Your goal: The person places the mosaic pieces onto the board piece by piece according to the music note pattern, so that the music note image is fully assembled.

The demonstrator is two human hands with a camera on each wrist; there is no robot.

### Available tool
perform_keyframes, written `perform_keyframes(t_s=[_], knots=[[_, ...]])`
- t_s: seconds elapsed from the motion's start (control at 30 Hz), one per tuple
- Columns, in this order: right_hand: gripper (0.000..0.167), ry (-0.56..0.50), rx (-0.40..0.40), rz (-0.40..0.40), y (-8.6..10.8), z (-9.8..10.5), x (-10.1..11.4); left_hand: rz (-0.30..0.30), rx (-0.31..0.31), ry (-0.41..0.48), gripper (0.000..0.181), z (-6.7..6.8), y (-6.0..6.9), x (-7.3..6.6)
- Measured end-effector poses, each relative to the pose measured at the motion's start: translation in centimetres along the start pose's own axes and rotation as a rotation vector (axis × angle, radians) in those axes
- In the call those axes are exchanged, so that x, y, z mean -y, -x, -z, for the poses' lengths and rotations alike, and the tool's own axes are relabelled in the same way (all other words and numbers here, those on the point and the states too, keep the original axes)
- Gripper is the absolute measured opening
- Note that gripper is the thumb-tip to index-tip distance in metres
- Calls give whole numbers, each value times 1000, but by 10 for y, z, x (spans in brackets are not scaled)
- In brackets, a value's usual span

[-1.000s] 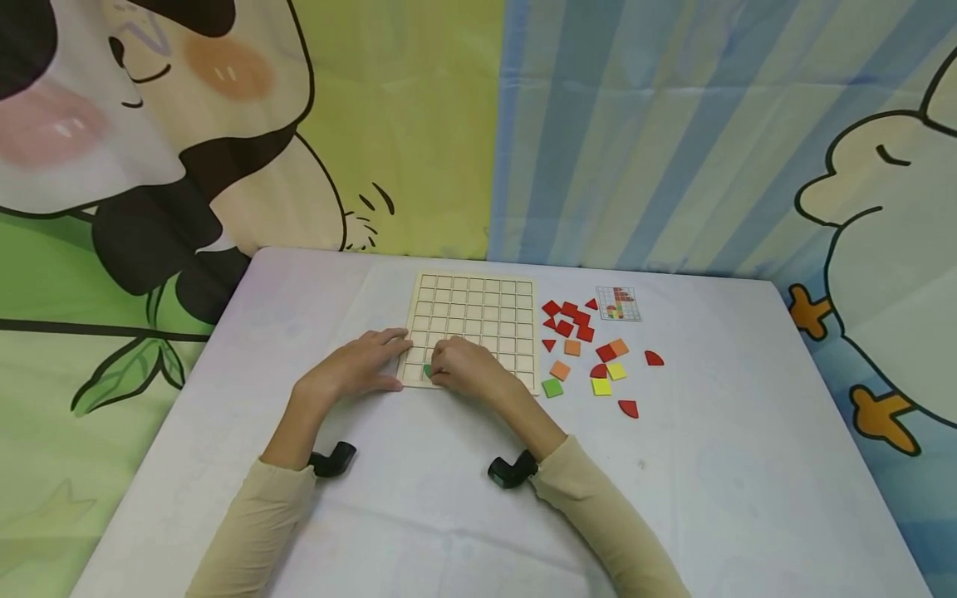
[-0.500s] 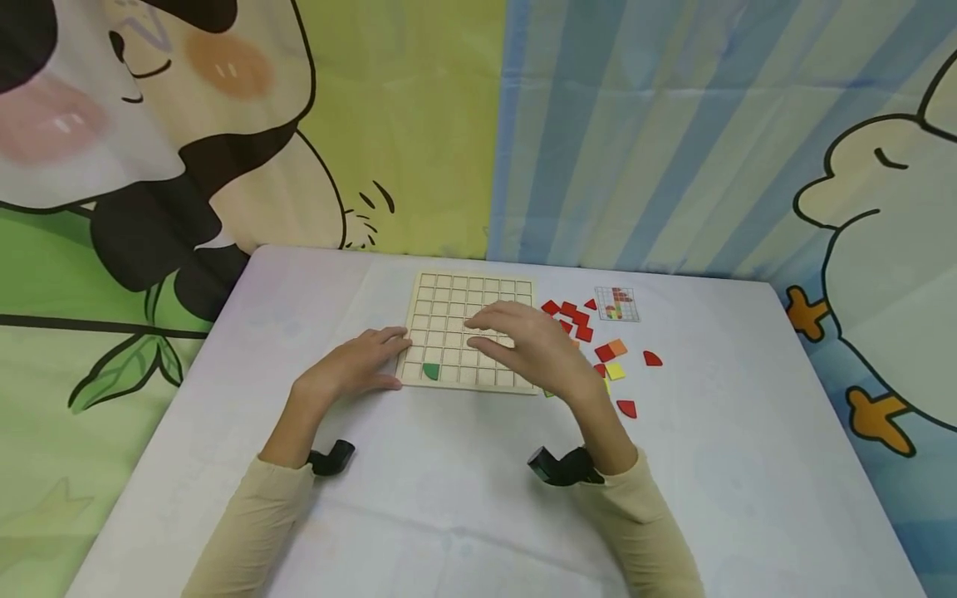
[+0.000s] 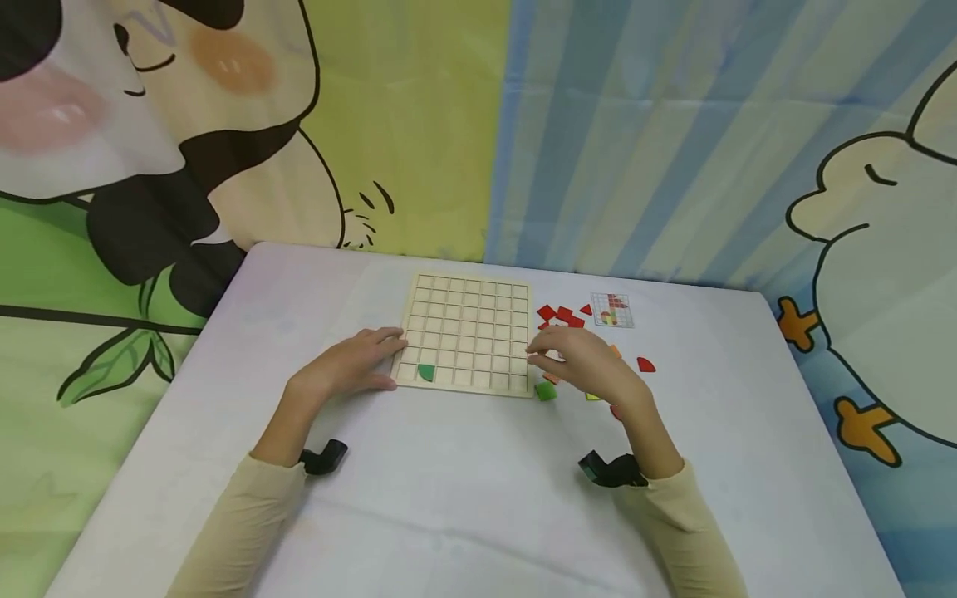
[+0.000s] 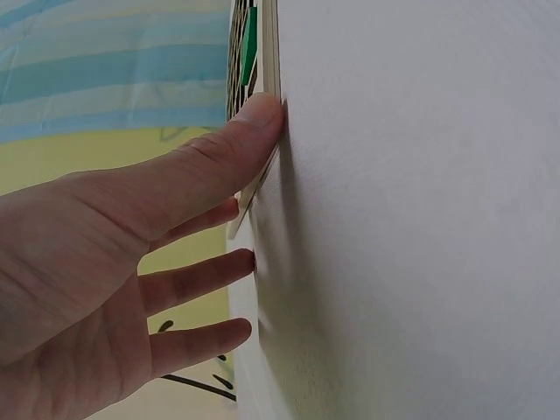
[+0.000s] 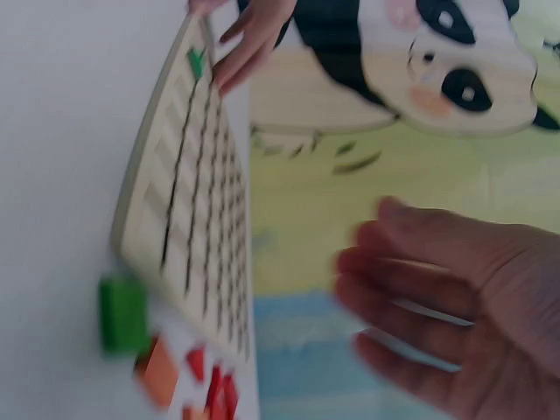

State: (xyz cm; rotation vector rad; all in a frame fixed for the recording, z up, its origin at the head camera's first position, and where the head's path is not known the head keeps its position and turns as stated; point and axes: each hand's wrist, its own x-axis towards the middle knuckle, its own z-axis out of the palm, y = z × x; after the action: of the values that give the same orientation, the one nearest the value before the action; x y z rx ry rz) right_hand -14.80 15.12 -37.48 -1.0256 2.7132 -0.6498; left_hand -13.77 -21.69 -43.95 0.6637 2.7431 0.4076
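A pale wooden grid board (image 3: 471, 332) lies on the white table, with a green quarter-circle piece (image 3: 426, 372) in a cell near its lower left corner. My left hand (image 3: 351, 363) touches the board's left edge, and in the left wrist view its thumb rests on the rim with the fingers spread. My right hand (image 3: 586, 361) is in the air beside the board's right edge, over the loose pieces, fingers loosely bent and holding nothing. A green square (image 3: 546, 391) lies below it, and red pieces (image 3: 564, 315) lie just behind it. The hand hides some pieces.
A small printed pattern card (image 3: 612, 310) lies behind the loose pieces. To the right is a red quarter-circle (image 3: 646, 365). Parts of orange and yellow pieces show around my right hand. A cartoon-printed curtain (image 3: 419, 133) stands behind the table (image 3: 449, 482).
My right hand has let go of the green quarter-circle, leaving it on the board, and moved right to the loose pieces. My left hand stays at the board's edge.
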Motion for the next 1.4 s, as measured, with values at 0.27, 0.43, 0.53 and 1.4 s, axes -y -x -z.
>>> perform_keyframes(t_s=[0.27, 0.43, 0.53, 1.4], knots=[[22, -3, 201, -261, 18, 9, -67, 9, 7, 22, 73, 0, 1, 3], [28, -47, 257, -391, 36, 26, -93, 12, 13, 31, 73, -2, 0, 3], [28, -72, 301, -456, 46, 31, -107, 10, 14, 34, 74, -3, -1, 2], [26, -76, 364, -491, 34, 0, -119, 20, 25, 40, 75, 0, -1, 0]])
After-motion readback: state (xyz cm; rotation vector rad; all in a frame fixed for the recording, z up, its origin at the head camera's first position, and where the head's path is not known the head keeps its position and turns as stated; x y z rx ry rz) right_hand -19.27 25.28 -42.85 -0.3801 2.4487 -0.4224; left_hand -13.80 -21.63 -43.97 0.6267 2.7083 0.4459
